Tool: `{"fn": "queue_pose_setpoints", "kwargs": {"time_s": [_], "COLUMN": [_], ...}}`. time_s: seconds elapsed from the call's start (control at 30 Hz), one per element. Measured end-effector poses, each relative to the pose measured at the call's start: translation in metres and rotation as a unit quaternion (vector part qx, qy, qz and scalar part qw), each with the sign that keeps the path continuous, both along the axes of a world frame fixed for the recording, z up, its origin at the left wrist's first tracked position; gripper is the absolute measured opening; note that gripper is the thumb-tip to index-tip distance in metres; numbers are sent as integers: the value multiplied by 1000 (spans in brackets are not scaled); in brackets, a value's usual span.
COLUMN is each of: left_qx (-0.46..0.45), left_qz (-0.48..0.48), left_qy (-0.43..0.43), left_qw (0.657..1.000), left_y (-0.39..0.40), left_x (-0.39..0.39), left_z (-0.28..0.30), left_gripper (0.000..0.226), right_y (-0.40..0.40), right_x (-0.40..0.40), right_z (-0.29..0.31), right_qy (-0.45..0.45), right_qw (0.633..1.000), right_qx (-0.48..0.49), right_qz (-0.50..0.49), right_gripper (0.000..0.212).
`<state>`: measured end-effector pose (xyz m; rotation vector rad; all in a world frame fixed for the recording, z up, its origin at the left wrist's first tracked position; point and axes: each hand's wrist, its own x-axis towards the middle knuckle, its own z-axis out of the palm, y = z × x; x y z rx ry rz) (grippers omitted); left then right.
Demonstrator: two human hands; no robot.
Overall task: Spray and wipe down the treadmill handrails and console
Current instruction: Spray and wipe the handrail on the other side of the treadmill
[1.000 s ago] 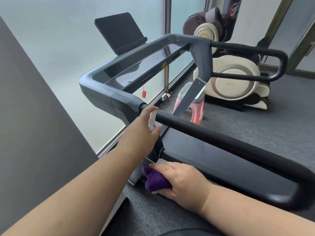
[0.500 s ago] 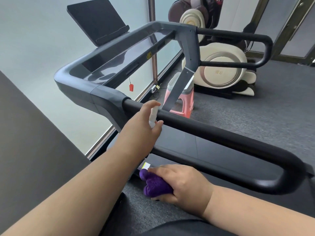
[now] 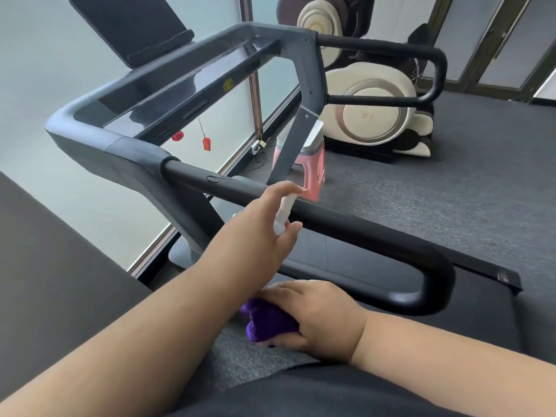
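Left hand (image 3: 258, 233) wraps a small white spray bottle (image 3: 284, 213), light and slick, forefinger on its nozzle. Right hand (image 3: 316, 317) clutches the soft purple cloth (image 3: 264, 322), bunched, under the stiff near handrail (image 3: 361, 228).

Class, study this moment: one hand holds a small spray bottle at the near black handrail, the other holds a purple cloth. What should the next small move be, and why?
Probably press the spray bottle once. The left hand holds it right at the near handrail, while the right hand grips the purple cloth low, off the rail.
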<state>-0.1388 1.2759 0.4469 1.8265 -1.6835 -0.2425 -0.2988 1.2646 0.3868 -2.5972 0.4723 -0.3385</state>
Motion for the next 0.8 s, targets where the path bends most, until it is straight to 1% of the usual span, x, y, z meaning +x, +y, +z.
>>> {"fn": "queue_pose_setpoints", "kwargs": {"time_s": [0.13, 0.2, 0.37, 0.47, 0.57, 0.7, 0.8], "left_qx": [1, 8, 28, 24, 19, 19, 9], "left_qz": [15, 19, 27, 45, 65, 77, 100], "left_qy": [0, 3, -17, -28, -21, -17, -13], "left_qw": [1000, 1000, 999, 998, 997, 997, 995], "left_y": [4, 6, 10, 13, 16, 23, 32], "left_x": [-18, -31, -74, -101, -124, -149, -164], "left_z": [6, 7, 3, -1, -4, -4, -8], "left_gripper": [47, 47, 46, 41, 39, 45, 51], "right_y": [-2, -2, -3, -5, -5, -5, -6], "right_x": [-40, -61, -111, -138, -161, -191, -211], "right_z": [14, 19, 26, 24, 20, 15, 12], "right_qy": [-103, -139, -157, -175, -191, -204, -231], "right_qw": [994, 989, 985, 982, 979, 976, 966], "right_qx": [38, 50, 65, 69, 69, 74, 110], "right_qz": [-12, -25, -16, -2, 7, 1, -37], "right_gripper": [62, 62, 62, 61, 60, 60, 53]}}
